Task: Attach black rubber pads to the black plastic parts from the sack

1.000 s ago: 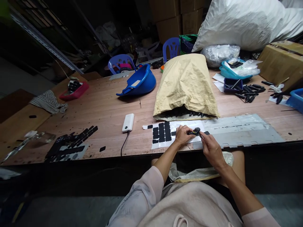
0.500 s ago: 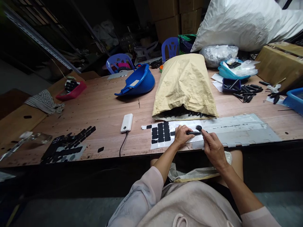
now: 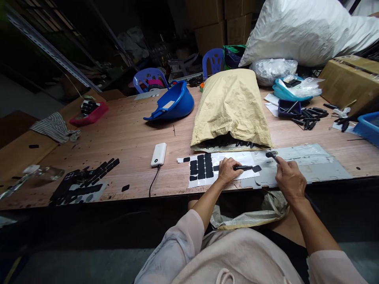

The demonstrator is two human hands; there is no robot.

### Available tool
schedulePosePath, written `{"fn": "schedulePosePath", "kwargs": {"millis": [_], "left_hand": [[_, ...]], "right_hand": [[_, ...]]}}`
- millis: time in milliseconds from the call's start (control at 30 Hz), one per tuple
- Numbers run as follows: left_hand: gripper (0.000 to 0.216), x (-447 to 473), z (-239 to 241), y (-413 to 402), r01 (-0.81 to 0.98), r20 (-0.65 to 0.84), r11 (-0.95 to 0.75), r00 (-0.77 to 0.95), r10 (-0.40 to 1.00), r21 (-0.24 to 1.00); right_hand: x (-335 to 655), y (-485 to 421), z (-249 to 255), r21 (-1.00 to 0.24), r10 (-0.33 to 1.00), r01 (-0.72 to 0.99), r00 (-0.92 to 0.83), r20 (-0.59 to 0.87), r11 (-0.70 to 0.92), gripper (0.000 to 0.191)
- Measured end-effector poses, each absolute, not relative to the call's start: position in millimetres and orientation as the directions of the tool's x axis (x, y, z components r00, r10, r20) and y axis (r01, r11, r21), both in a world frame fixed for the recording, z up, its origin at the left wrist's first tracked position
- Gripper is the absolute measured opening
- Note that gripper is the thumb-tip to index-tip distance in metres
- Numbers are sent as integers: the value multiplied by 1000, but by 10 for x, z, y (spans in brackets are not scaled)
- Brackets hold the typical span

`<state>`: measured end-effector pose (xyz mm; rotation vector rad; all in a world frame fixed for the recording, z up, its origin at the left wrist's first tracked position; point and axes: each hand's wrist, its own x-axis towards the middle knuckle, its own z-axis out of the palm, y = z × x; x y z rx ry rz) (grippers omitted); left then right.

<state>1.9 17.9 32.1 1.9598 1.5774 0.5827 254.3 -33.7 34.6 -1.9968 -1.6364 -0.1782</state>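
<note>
My left hand (image 3: pixel 227 169) is closed around a slim black rod-shaped piece (image 3: pixel 243 167), held low over a white sheet (image 3: pixel 220 158). Its right end points toward a small black patch (image 3: pixel 256 169) at the sheet's edge. Rows of black rounded patches (image 3: pixel 201 165) cover the sheet left of that hand. My right hand (image 3: pixel 290 177) grips what looks like a small hammer (image 3: pixel 272 155); the dark head is over the grey board (image 3: pixel 319 165), and its handle sticks out behind my wrist. I cannot tell whether the head touches the board.
Beyond the sheet lies a yellowish sack (image 3: pixel 231 106), its mouth showing black pieces. A white power bank (image 3: pixel 159 154) with a cable is to the left, near a blue basin (image 3: pixel 177 100). Loose black pieces (image 3: pixel 310 114) and a cardboard box (image 3: pixel 349 83) are at right. Black strips (image 3: pixel 89 179) lie far left.
My right hand has moved right with the hammer, away from the black rod's end, uncovering the black patch there. My left hand has stayed nearly in place.
</note>
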Motion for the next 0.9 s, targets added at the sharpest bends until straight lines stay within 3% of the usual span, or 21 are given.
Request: {"fn": "schedulePosePath", "kwargs": {"millis": [167, 467, 567, 667, 767, 900], "left_hand": [[25, 10, 314, 153, 745, 16, -180, 222, 975, 642], [17, -4, 315, 145, 733, 73, -214, 219, 973, 646], [12, -52, 309, -99, 634, 201, -340, 283, 938, 695], [22, -121, 205, -556, 468, 267, -498, 475, 838, 730], [25, -163, 10, -1014, 476, 142, -456, 558, 817, 752], [26, -167, -233, -1236, 717, -278, 1, 269, 922, 697]], "right_hand": [[2752, -167, 165, -175, 889, 967, 241, 390, -185, 31], [2645, -160, 73, -106, 854, 970, 242, 460, -218, 37], [2628, -160, 107, -95, 862, 969, 246, 443, -228, 38], [2612, -165, 139, -88, 869, 969, 246, 430, -231, 38], [2603, -170, 150, -96, 869, 966, 260, 422, -242, 37], [2599, -169, 151, -117, 873, 964, 266, 409, -239, 37]]}}
